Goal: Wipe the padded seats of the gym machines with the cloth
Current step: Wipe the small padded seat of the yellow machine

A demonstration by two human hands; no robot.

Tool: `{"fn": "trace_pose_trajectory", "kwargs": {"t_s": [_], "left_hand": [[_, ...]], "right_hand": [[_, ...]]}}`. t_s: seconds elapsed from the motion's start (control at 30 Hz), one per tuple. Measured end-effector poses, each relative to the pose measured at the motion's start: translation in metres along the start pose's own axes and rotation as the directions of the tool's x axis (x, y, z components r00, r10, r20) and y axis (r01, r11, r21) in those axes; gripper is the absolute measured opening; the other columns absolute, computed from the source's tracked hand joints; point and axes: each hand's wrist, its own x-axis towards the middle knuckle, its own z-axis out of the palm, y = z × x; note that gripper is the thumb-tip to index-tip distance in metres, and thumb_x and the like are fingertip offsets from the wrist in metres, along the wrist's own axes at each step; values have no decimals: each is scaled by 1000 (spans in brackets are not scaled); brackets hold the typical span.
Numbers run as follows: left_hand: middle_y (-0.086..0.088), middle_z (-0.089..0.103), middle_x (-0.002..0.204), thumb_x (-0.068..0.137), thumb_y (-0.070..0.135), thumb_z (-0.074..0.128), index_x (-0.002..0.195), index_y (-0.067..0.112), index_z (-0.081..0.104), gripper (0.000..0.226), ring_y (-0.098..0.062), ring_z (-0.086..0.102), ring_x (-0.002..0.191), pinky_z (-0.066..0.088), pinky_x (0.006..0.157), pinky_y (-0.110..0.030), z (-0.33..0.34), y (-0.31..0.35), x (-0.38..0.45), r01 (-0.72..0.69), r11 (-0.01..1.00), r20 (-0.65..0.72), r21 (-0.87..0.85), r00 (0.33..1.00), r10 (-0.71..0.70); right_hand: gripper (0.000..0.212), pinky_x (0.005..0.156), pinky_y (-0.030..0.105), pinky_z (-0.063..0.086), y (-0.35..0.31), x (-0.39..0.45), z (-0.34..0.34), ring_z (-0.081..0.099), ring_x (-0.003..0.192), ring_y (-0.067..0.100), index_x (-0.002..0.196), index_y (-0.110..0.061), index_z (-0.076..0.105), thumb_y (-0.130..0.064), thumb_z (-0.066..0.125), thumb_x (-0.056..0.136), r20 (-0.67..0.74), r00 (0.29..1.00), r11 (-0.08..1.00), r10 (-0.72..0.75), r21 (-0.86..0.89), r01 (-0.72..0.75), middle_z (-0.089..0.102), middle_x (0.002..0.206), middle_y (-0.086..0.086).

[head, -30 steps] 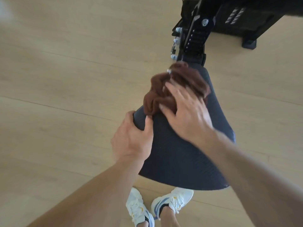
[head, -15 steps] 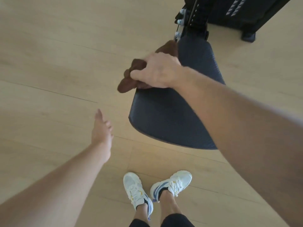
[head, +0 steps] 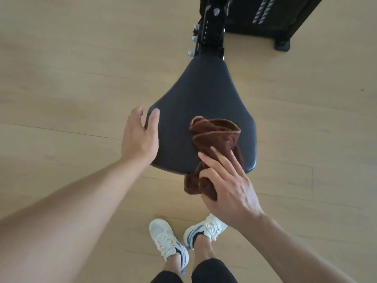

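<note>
A dark padded seat (head: 200, 103), wide near me and narrow at the far end, sits in the middle of the view. A bunched brown cloth (head: 216, 139) lies on its near right part and hangs over the front edge. My right hand (head: 226, 184) presses on the cloth's near end, fingers spread on top and thumb under the hanging part. My left hand (head: 140, 135) holds the seat's left front corner, thumb on the top surface and fingers down the side.
The seat joins a black machine frame (head: 212, 31) with a perforated adjustment post and a black base (head: 283, 15) at the top right. Light wooden floor lies all around. My two white shoes (head: 183, 242) stand just in front of the seat.
My right hand has dragged the cloth from the seat's far left side to its near right edge. My left hand, off the seat half a second ago, has returned to its left corner.
</note>
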Motion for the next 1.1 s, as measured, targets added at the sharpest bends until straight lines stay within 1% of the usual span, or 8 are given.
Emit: {"fn": "trace_pose_trajectory", "kwargs": {"t_s": [0.13,0.27,0.5,0.67,0.87,0.93,1.03,1.1], "left_hand": [[0,30,162,97,55,44,155,22,27,68,-24,34,145,37,112,-48,23,8,2,-123,957,35,263,992,118],[-9,23,164,99,55,35,156,17,20,71,-34,35,142,39,107,-50,37,1,-5,-171,860,7,481,981,192],[-7,29,162,98,52,39,155,18,24,68,-32,39,140,41,105,-48,38,3,-5,-153,855,-28,496,981,192],[-2,29,162,96,53,39,155,21,25,68,-27,38,141,43,105,-46,41,1,-5,-115,851,-26,513,988,149],[1,32,161,93,55,34,153,25,28,67,-25,45,137,48,102,-44,40,0,-3,-102,846,-29,523,990,138],[1,35,160,91,56,34,153,26,30,69,-26,47,135,50,99,-44,39,0,-2,-105,849,-24,518,990,137],[-2,40,158,89,54,38,152,24,35,70,-27,53,130,52,93,-43,39,-1,-3,-116,863,-15,491,990,141],[-3,43,156,88,52,41,151,22,39,69,-28,55,129,54,89,-43,38,-2,-2,-130,868,-17,480,987,158]], "right_hand": [[61,123,53,27,3,-22,-3,13,157,19,147,-17,45,-35,58,90,-81,943,947,322,44,-320,28,165,-3],[83,123,35,9,0,1,-8,-13,156,12,161,-34,6,-57,50,94,40,656,600,754,365,-712,-9,168,-17],[59,104,43,39,46,79,-30,51,131,35,160,-32,24,-46,41,105,28,458,443,889,208,-872,55,143,7],[35,87,36,43,67,128,-35,63,112,32,133,-37,62,-30,40,107,-183,456,489,871,236,-840,72,123,0],[30,77,34,39,73,235,-13,58,116,25,133,-34,57,-35,45,105,-314,614,687,724,250,-682,58,132,-5],[35,88,37,49,70,253,-4,42,137,22,136,-32,53,-34,55,102,-368,654,748,661,257,-612,46,144,-3],[43,114,27,26,63,264,6,19,152,22,135,-26,51,-29,67,95,-426,737,851,525,254,-459,35,153,1],[49,122,35,23,59,269,10,15,153,24,134,-24,49,-34,71,91,-398,747,846,532,264,-462,35,153,2]]}}
